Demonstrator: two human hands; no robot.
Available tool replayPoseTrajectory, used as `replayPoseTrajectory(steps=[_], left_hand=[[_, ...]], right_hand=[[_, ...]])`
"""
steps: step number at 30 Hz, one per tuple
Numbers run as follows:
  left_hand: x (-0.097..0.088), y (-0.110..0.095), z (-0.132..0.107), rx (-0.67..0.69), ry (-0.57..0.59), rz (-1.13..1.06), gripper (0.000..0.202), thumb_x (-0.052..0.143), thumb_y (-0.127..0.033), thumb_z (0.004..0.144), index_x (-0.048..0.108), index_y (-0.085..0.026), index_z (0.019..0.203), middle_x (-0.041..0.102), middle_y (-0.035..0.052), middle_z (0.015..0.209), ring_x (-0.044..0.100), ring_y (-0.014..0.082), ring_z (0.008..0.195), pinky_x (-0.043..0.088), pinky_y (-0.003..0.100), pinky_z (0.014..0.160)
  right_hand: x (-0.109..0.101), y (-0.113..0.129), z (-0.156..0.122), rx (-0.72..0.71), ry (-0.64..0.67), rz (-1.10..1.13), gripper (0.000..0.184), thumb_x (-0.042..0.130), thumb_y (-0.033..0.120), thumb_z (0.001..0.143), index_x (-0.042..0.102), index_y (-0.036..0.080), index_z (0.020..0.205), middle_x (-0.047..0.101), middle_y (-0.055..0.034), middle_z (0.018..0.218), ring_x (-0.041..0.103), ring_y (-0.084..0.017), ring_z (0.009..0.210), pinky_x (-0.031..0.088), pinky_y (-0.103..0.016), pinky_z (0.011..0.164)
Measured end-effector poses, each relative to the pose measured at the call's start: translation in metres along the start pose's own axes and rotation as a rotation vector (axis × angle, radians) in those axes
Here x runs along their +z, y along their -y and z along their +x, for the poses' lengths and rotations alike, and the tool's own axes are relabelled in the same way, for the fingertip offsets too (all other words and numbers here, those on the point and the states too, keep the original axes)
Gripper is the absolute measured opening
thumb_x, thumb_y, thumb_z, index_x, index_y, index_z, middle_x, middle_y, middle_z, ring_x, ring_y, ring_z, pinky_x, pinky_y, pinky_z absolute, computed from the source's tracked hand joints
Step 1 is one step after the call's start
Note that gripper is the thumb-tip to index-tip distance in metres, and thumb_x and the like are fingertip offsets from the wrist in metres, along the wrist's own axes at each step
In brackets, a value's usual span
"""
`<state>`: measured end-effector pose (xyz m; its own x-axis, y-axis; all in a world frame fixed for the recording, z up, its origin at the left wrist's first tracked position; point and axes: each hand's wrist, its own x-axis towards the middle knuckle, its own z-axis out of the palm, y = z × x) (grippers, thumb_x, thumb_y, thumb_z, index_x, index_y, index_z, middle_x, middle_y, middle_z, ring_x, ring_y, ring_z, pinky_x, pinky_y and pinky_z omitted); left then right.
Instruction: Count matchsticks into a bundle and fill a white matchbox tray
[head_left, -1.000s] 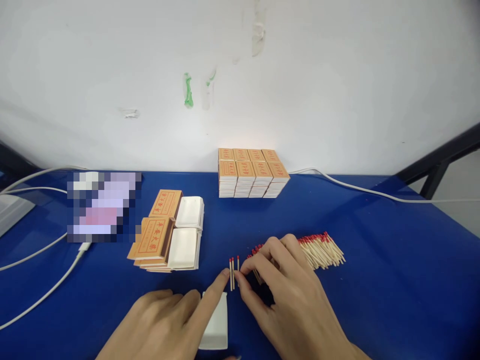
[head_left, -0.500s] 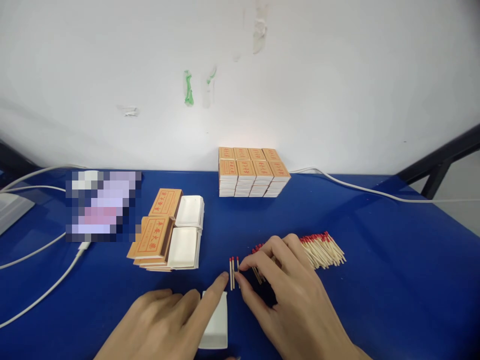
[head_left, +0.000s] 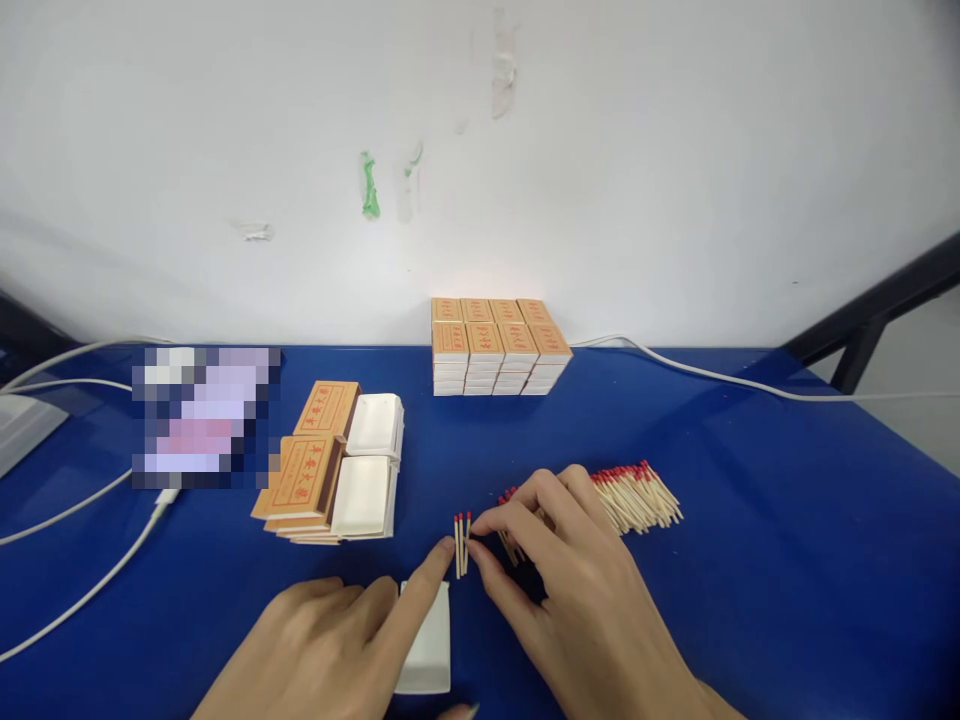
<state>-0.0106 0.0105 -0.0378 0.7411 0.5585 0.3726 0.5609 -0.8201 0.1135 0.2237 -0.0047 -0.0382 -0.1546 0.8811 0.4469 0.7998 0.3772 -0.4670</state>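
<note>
Three red-tipped matches [head_left: 459, 548] lie side by side on the blue table. The index finger of my left hand [head_left: 337, 640] is stretched out, its tip at the left edge of the leftmost match. Its other fingers are curled, and a bit of the thumb shows lower down. Beneath that hand sits a white matchbox tray [head_left: 426, 650], partly covered. My right hand [head_left: 577, 580] pinches the rightmost match between thumb and index fingertips. Behind and beside it spreads a pile of matches [head_left: 637, 497], partly hidden by the fingers.
Left of centre are stacks of orange matchbox sleeves [head_left: 304, 475] beside stacked white trays [head_left: 364, 495]. A block of matchboxes [head_left: 499, 345] stands near the wall. A blurred-out phone [head_left: 202, 415] lies at left with a white cable [head_left: 97, 590]. Another cable [head_left: 697, 375] runs along the right.
My right hand has shifted slightly left, bringing the rightmost match closer to the other two. The left hand keeps nearly the same pose. The whole view has moved a little.
</note>
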Motion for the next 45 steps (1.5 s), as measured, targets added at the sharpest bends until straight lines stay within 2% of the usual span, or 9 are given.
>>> replayPoseTrajectory(steps=[10, 15, 20, 23, 27, 31, 37, 45], left_hand=[[0.0, -0.003, -0.001, -0.008, 0.027, 0.02, 0.056, 0.05, -0.053, 0.114, 0.064, -0.014, 0.152, 0.076, -0.0001, 0.073, 0.074, 0.0176, 0.053, 0.065, 0.027, 0.056], [-0.002, -0.003, 0.001, 0.017, 0.009, 0.055, 0.056, 0.039, -0.053, 0.119, 0.061, -0.012, 0.149, 0.077, -0.0007, 0.073, 0.075, 0.018, 0.053, 0.064, 0.029, 0.053], [-0.003, -0.002, 0.0, 0.039, -0.003, 0.062, 0.053, 0.034, -0.052, 0.12, 0.058, -0.012, 0.144, 0.076, -0.0022, 0.073, 0.075, 0.0193, 0.053, 0.062, 0.034, 0.048], [-0.004, -0.003, 0.0, 0.046, 0.005, 0.056, 0.051, 0.036, -0.053, 0.12, 0.06, -0.014, 0.143, 0.075, -0.0031, 0.072, 0.074, 0.0188, 0.051, 0.061, 0.033, 0.048], [-0.002, -0.004, 0.001, 0.042, 0.04, 0.052, 0.052, 0.036, -0.052, 0.12, 0.057, -0.013, 0.147, 0.075, -0.0035, 0.074, 0.074, 0.0184, 0.053, 0.06, 0.033, 0.047], [0.003, -0.003, 0.0, 0.053, 0.015, 0.047, 0.056, 0.033, -0.053, 0.12, 0.056, -0.012, 0.15, 0.074, -0.0038, 0.074, 0.072, 0.0187, 0.051, 0.056, 0.034, 0.043], [0.0, -0.004, -0.001, 0.048, 0.077, 0.082, 0.057, 0.034, -0.053, 0.12, 0.055, -0.012, 0.154, 0.075, -0.0037, 0.075, 0.073, 0.018, 0.052, 0.058, 0.034, 0.048], [0.001, -0.002, 0.0, 0.065, 0.032, 0.085, 0.06, 0.028, -0.05, 0.121, 0.052, -0.011, 0.161, 0.07, -0.0043, 0.072, 0.067, 0.0167, 0.047, 0.054, 0.033, 0.043]], right_hand=[[0.001, 0.0, 0.0, 0.022, 0.009, 0.025, 0.012, 0.073, 0.009, 0.103, 0.074, 0.019, 0.097, 0.066, -0.0055, 0.095, 0.054, -0.024, 0.091, 0.052, -0.042, 0.077], [-0.006, -0.002, 0.001, 0.036, 0.001, 0.008, 0.011, 0.073, 0.013, 0.104, 0.075, 0.021, 0.097, 0.067, -0.0053, 0.096, 0.054, -0.025, 0.092, 0.05, -0.041, 0.077], [-0.018, -0.007, 0.001, 0.009, -0.07, -0.065, 0.016, 0.073, 0.014, 0.103, 0.072, 0.021, 0.088, 0.064, -0.0054, 0.09, 0.051, -0.024, 0.087, 0.047, -0.039, 0.074], [-0.019, -0.007, -0.001, -0.034, -0.094, -0.121, 0.02, 0.072, 0.012, 0.103, 0.071, 0.02, 0.084, 0.061, -0.0055, 0.086, 0.049, -0.024, 0.084, 0.044, -0.04, 0.073], [-0.018, -0.007, -0.004, -0.075, -0.082, -0.17, 0.02, 0.07, 0.009, 0.103, 0.073, 0.019, 0.086, 0.061, -0.0057, 0.086, 0.048, -0.024, 0.084, 0.042, -0.041, 0.074], [-0.017, -0.007, -0.005, -0.083, -0.064, -0.202, 0.021, 0.068, 0.007, 0.103, 0.074, 0.018, 0.087, 0.06, -0.0061, 0.086, 0.049, -0.025, 0.084, 0.042, -0.042, 0.073], [-0.017, -0.008, -0.003, -0.073, -0.057, -0.205, 0.022, 0.067, 0.007, 0.103, 0.071, 0.02, 0.085, 0.061, -0.0061, 0.086, 0.05, -0.025, 0.084, 0.044, -0.041, 0.072], [-0.019, -0.009, -0.006, -0.085, -0.034, -0.225, 0.021, 0.063, 0.007, 0.105, 0.07, 0.021, 0.09, 0.063, -0.0076, 0.087, 0.051, -0.026, 0.084, 0.048, -0.043, 0.073]])
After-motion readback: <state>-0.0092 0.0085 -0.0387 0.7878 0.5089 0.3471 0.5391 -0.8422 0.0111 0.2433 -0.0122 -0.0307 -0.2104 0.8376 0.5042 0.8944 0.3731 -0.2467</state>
